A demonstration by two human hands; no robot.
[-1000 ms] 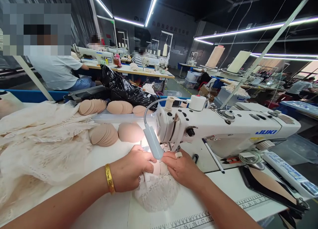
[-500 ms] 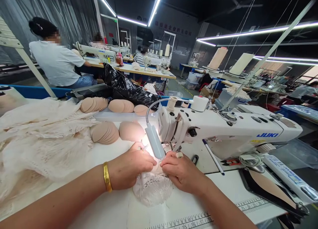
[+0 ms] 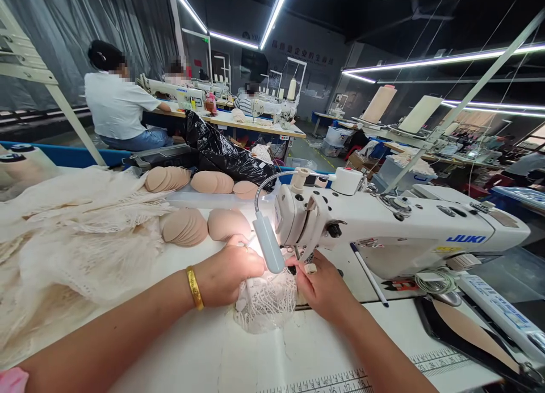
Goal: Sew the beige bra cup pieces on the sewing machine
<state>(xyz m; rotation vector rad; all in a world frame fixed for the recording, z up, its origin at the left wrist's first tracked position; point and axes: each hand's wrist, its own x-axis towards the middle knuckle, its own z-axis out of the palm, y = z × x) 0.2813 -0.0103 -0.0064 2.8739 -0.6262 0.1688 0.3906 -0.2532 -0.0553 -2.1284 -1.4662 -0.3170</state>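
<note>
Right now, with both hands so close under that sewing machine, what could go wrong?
The right hand and left hand press the lace piece close under the sewing machine, so fingers might get pricked. The lamp hides part of the work, so the seam could drift.

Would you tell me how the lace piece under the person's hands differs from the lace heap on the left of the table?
The lace piece is small and bunched; the lace heap is large and spread wide. The piece is gripped by the left hand and right hand beside the sewing machine; the heap lies untouched. Both are cream openwork lace.
</note>
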